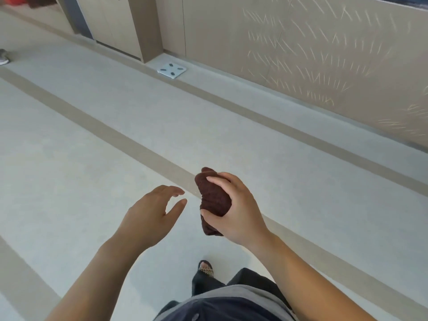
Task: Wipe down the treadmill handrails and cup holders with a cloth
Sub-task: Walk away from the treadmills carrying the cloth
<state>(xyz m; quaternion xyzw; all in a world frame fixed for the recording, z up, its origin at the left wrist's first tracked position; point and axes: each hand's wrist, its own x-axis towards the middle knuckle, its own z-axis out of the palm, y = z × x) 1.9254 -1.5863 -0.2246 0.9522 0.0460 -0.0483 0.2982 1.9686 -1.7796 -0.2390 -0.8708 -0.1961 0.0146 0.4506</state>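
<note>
My right hand [236, 209] is closed around a bunched dark brown cloth [214, 200], held upright in front of my body over the floor. My left hand [150, 214] floats a short way to the left of the cloth, palm down, fingers spread and curled, holding nothing. No treadmill, handrail or cup holder shows in the head view.
Pale grey floor with tan stripes [129, 140] runs diagonally. A white bathroom scale [171, 70] lies by the beige wall [301, 54]. Cabinet doors [111, 22] stand at the far left. My sandalled foot [205, 269] steps forward below. A shoe [3, 57] is at the left edge.
</note>
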